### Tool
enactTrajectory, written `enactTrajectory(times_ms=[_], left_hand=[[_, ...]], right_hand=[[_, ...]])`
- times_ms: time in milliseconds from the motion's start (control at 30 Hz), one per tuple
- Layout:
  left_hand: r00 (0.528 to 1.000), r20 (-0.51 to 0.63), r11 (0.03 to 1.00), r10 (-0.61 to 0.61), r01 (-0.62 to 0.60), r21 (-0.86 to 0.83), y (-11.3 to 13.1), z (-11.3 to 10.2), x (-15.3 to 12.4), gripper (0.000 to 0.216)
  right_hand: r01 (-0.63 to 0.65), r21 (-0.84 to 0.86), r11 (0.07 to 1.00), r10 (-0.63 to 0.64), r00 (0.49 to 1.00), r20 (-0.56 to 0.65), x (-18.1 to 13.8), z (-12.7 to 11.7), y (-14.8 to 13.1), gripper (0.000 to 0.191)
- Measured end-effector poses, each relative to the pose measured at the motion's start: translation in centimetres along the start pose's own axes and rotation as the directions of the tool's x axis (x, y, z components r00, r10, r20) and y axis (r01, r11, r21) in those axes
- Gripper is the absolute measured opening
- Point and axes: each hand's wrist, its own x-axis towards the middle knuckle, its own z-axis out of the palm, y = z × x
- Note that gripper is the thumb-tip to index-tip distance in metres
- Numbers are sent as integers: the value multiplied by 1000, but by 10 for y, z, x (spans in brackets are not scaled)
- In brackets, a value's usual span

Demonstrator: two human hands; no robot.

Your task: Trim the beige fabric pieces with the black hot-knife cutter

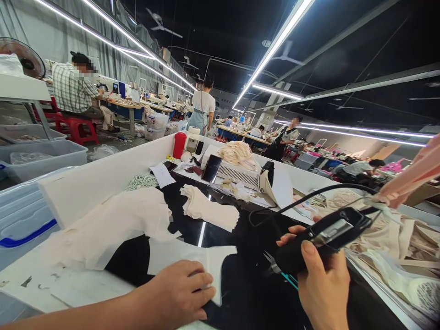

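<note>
The left hand (182,288) lies on a white cut piece (172,256) at the near edge of the black table top (250,256); its fingers are slightly bent and rest on the piece without gripping it. The right hand (323,284) is closed around a black hand tool (326,233), held just above the table to the right of the piece. The tool's black cable (309,195) runs away behind it. A stack of cream pieces (209,208) lies further back.
</note>
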Motion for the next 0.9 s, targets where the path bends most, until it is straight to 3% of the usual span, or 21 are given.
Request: enactTrajectory(times_ms=[500, 900], left_hand=[[998, -51, 999, 29, -27, 47, 1, -2, 3, 22], [1000, 23, 1000, 16, -16, 2, 1, -1, 2, 18]], right_hand=[[41, 90, 995, -41, 999, -4, -7, 12, -9, 54], [40, 107, 993, -46, 997, 57, -20, 18, -11, 55]])
